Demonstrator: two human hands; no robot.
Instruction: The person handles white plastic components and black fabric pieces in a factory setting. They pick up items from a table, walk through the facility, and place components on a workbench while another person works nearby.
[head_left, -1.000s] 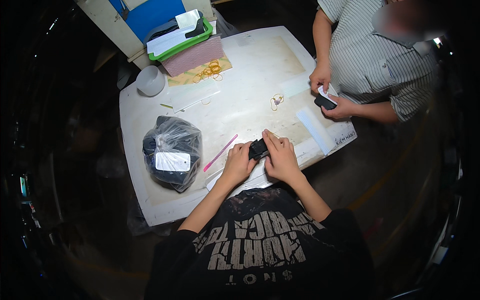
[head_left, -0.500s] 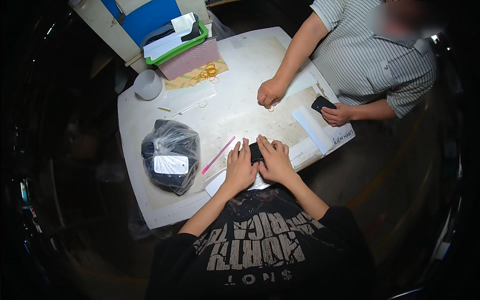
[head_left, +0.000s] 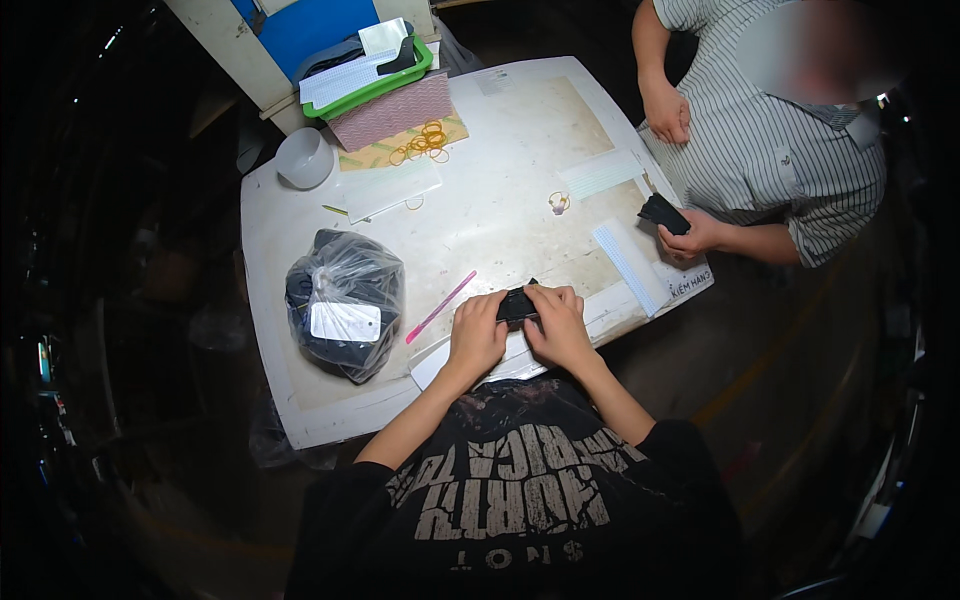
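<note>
Holding hands: the left hand [head_left: 480, 332] and the right hand [head_left: 556, 322] close on one small black item [head_left: 517, 304], one from each side; the grip is narrow and filled by the item.
Black item: located between the two hands, over the near edge of the table [head_left: 480, 220]; the fingers cover its ends, so its full shape cannot be told.
Weight: probably light, judging by its small size; one hand should be able to carry it.
Stiffness: probably soft and flexible, like folded cloth; this cannot be confirmed by sight.
Surface: dark and mostly dull; slipping seems unlikely.
Fragility: breakage seems unlikely; loose folds could open if one side is released.
Hold points: take the left and right sides, thumbs on the near edge, fingers toward the far edge, with even, moderate pressure.
Pink pen: the pen [head_left: 441, 307] lies slantwise to the left of the left hand, near but apart.
Clear bag: the bag [head_left: 385, 275] stands farther left, with dark contents and a white tag [head_left: 345, 322].
Striped strip: a pale blue strip [head_left: 632, 268] lies to the right of the right hand, well apart.
Co-worker: one hand [head_left: 690, 238] holds another black piece [head_left: 661, 212] at the right table edge.
</note>
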